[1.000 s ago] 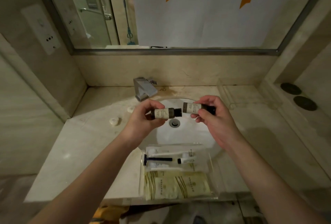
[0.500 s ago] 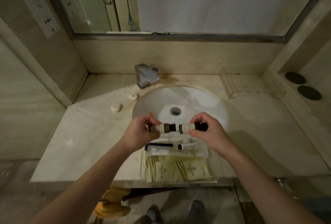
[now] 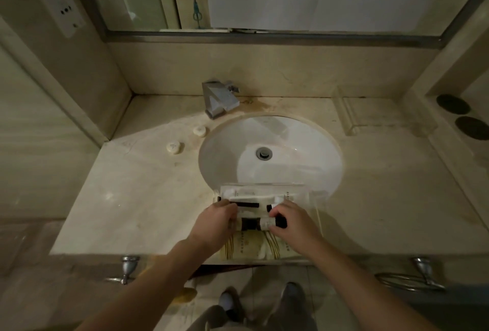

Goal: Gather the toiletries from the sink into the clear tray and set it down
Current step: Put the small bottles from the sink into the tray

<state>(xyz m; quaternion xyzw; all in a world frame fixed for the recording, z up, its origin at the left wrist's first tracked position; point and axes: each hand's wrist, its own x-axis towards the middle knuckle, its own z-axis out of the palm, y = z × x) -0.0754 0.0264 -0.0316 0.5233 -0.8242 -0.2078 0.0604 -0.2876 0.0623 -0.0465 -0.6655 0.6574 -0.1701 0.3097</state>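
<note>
Clear tray (image 3: 315,199): transparent plastic, it sits at the front edge of the counter and reaches over the near rim of the sink (image 3: 291,140).
Small bottles (image 3: 260,223): two, pale labels and dark caps, they lie end to end across the middle of the tray, on top of the other items.
Left hand (image 3: 214,223): fingers are curled around the left bottle, at its left end.
Right hand (image 3: 293,227): thumb and fingers pinch the right bottle near its dark cap.
Sachets (image 3: 248,247): cream packets with gold stripes, in the near part of the tray, partly under the hands.
Far part of tray: white wrapped items and a black razor handle (image 3: 247,205) lie there.
Counter (image 3: 132,198): beige stone; two round soaps (image 3: 174,147) rest left of the sink, apart from the tray.
Faucet (image 3: 218,101): metal, behind the sink on the left.
Second clear tray (image 3: 352,119): at the back right of the counter.
</note>
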